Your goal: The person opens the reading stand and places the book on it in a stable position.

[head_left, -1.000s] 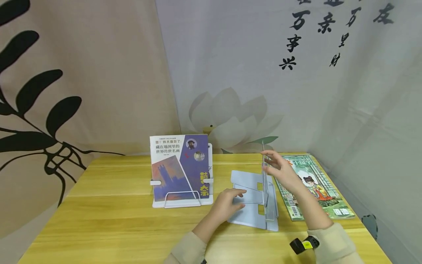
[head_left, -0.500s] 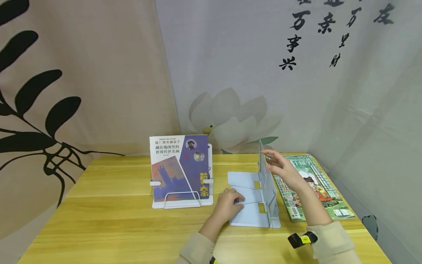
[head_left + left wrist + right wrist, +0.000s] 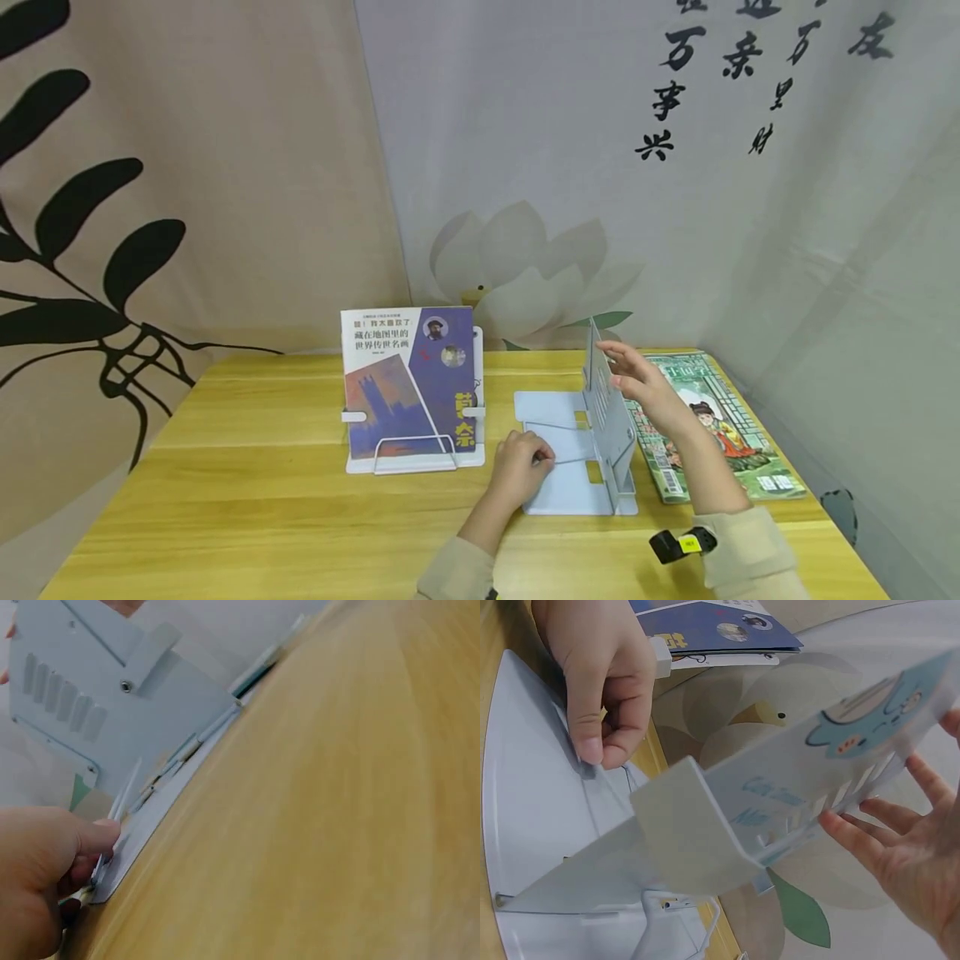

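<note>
White bookstands [image 3: 609, 429], two; two hands [image 3: 521, 467] on one

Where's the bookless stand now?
In the head view, the stand, pinched by the left hand, sits right of centre, between the purple book and green magazine.

purple book [image 3: 412, 379] propped on white stand [image 3: 471, 457] | green magazine [image 3: 731, 421], part-hidden, seemingly flat | lotus-printed backdrop [image 3: 517, 158]

Head looks down; 2 wrist close-ups share the stand [image 3: 611, 427].
</note>
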Demonstrator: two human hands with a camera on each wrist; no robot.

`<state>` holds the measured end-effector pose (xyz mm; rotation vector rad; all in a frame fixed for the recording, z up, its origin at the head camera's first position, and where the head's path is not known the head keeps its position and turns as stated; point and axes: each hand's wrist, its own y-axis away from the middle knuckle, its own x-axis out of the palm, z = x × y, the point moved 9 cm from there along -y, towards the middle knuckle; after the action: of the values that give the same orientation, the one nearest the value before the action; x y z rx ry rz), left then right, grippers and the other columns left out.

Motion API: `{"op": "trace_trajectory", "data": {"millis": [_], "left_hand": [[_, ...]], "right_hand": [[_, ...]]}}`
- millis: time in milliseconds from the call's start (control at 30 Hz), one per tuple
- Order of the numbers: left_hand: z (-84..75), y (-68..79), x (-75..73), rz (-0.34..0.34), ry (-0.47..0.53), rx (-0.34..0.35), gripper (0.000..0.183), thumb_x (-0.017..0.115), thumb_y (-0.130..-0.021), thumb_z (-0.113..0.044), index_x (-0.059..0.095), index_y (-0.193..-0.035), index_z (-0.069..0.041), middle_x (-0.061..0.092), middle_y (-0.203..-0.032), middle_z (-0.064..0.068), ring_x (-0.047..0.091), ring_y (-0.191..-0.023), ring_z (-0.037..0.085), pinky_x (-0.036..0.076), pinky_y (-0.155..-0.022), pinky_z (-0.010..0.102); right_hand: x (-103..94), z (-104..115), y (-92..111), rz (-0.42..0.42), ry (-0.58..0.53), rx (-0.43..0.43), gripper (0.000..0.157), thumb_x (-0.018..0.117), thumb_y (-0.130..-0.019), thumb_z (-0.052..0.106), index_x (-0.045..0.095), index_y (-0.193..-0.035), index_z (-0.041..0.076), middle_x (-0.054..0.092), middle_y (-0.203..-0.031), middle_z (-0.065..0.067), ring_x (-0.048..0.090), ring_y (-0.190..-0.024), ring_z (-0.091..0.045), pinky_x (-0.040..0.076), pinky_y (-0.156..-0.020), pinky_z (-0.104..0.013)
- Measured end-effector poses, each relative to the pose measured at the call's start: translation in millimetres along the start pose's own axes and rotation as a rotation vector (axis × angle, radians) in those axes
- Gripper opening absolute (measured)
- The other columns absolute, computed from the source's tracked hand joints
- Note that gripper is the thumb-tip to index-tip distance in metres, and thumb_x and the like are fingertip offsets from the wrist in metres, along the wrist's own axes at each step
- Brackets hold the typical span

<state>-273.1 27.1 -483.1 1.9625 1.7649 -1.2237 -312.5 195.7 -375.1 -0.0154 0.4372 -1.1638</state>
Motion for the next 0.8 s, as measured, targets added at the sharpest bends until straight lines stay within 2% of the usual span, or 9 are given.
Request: {"op": "trace_trajectory", "data": {"millis": [267, 567, 800], "left_hand": [[7.8, 2.9, -2.6, 0.045, 0.288, -0.046, 0.008, 0.073, -0.081, -0.005, 0.069, -0.08, -0.011, 0.058, -0.073, -0.011, 0.046, -0.077, 0.01, 0.036, -0.075, 0.028], [14.6, 2.9, -2.7, 0.09, 0.402, -0.058, 0.008, 0.071, -0.084, -0.004, 0.069, -0.081, -0.011, 0.058, -0.074, -0.008, 0.049, -0.076, 0.012, 0.04, -0.073, 0.026], [16.2, 1.7, -2.2, 0.124, 0.469, -0.061, 0.007, 0.069, -0.086, -0.002, 0.068, -0.082, -0.008, 0.06, -0.074, -0.006, 0.05, -0.072, 0.009, 0.044, -0.07, 0.025]], "right_hand": [[5.6, -1, 0, -0.016, -0.028, 0.005, 0.051, 0.048, -0.096, 0.016, 0.035, -0.145, 0.009, 0.023, -0.153, -0.017, 0.022, -0.136, -0.044, 0.025, -0.097, -0.069], [23.3, 6, -7, -0.007, -0.068, -0.031, 0.05, 0.047, -0.096, 0.007, 0.036, -0.144, 0.003, 0.027, -0.151, -0.02, 0.025, -0.135, -0.046, 0.026, -0.102, -0.064], [41.3, 10, -13, 0.003, 0.021, -0.053, 0.048, 0.051, -0.097, 0.01, 0.04, -0.143, 0.005, 0.033, -0.149, -0.017, 0.029, -0.134, -0.043, 0.03, -0.1, -0.063]]}}
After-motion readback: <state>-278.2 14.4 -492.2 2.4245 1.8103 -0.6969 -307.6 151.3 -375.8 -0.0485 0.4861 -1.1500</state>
